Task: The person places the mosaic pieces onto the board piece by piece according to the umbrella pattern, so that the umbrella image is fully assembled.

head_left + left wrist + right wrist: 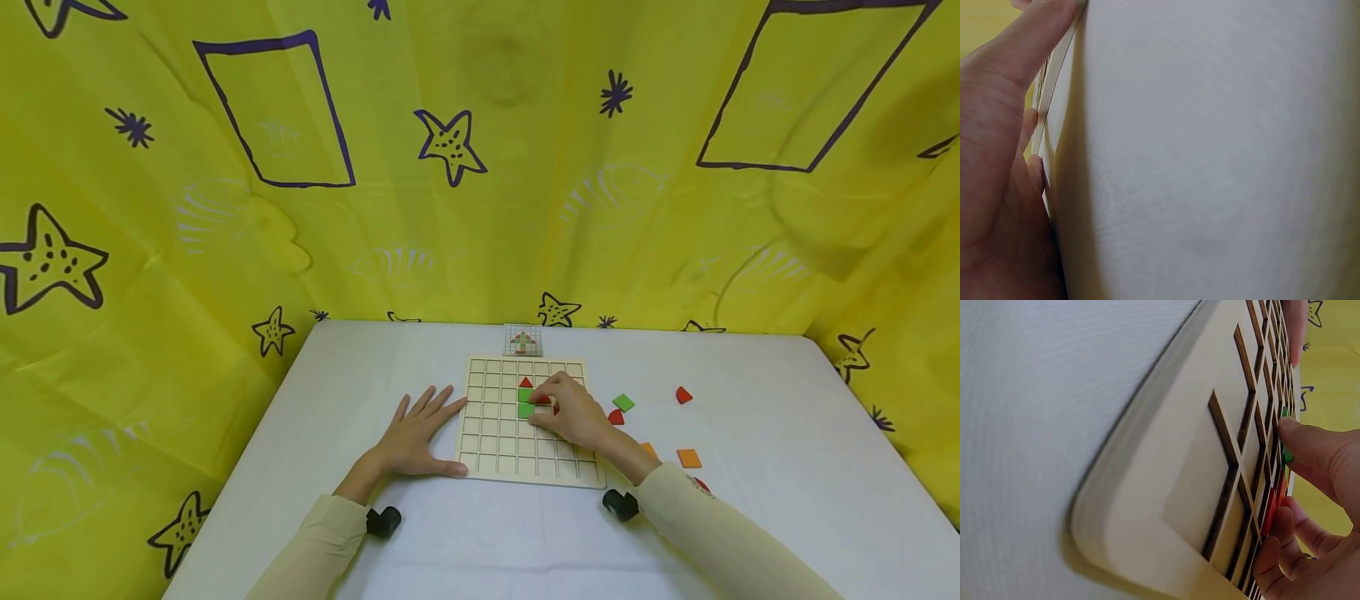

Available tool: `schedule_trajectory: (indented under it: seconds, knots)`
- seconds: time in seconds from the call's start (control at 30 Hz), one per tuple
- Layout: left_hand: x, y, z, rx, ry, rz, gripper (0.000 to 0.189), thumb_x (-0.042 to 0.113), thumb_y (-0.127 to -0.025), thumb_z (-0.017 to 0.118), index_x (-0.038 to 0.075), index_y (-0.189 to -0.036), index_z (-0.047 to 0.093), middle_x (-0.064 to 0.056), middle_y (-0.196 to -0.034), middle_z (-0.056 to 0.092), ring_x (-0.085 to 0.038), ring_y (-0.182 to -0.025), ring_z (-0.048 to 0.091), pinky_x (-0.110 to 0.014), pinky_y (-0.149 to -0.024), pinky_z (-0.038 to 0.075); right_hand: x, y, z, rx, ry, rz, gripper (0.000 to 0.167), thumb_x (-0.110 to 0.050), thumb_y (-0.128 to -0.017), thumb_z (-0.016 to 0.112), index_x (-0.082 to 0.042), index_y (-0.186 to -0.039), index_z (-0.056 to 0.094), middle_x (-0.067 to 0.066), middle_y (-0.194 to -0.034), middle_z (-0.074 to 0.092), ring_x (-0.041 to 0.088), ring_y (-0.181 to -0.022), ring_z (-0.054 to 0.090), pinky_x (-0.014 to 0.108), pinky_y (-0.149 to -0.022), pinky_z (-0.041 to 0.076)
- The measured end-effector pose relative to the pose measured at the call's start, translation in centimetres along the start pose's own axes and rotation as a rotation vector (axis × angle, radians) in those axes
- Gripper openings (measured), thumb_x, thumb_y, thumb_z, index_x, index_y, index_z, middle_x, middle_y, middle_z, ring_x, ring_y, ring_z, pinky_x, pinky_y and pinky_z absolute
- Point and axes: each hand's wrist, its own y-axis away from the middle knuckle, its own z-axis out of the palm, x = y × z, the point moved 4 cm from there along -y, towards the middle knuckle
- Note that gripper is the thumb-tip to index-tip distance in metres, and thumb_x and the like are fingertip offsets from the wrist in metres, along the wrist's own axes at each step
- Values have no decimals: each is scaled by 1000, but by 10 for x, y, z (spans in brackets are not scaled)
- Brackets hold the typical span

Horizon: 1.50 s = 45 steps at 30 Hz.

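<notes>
A pale wooden grid board [487,450] lies on the white table. My left hand [416,437] rests spread at its left side, with fingertips and thumb against the edge. Over the middle of the board, my right hand [573,414] pinches a lower green square tile [524,411] between thumb and curled index finger. Directly above sits another green square [524,395], topped by a red triangle [526,382]. A red piece [543,400] shows beside the right fingers, partly covered by them. In the right wrist view, the thumb touches a green tile [1287,454] beside red pieces [1269,512].
Behind the board stands a small pattern card [522,341]. Loose pieces lie to the right: a green square [623,402], red quarter circles [683,395] and orange squares [688,458]. Part of a red piece shows by the right sleeve. A yellow curtain [517,233] hangs around the table.
</notes>
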Motion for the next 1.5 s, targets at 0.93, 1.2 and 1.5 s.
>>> schedule_trajectory:
  seconds: [0.93,1.2,1.5]
  knots:
    - [1,0,0,6,3,10,109,69,-76,78,23,-163,31,-8,-172,17,-38,-158,6,-70,-120,0,8,11,-23,-54,-88,-133,40,-14,-86,85,-6,-123,72,14,-124,60,20,-80,55,28,-70,49]
    - [-1,1,2,27,14,25,109,68,-76,78,21,-163,32,-10,-171,18,-40,-157,9,-70,-119,1,21,25,-46,-93,-76,-121,48,-19,-88,84,-8,-131,67,15,-131,58,25,-92,60,31,-76,54]
    - [-2,1,2,59,17,52,110,72,-76,76,19,-162,33,-13,-170,21,-42,-156,11,-71,-119,2,47,43,-76,-20,-24,-101,52,-15,-84,87,-9,-132,66,16,-131,60,27,-92,60,27,-69,54]
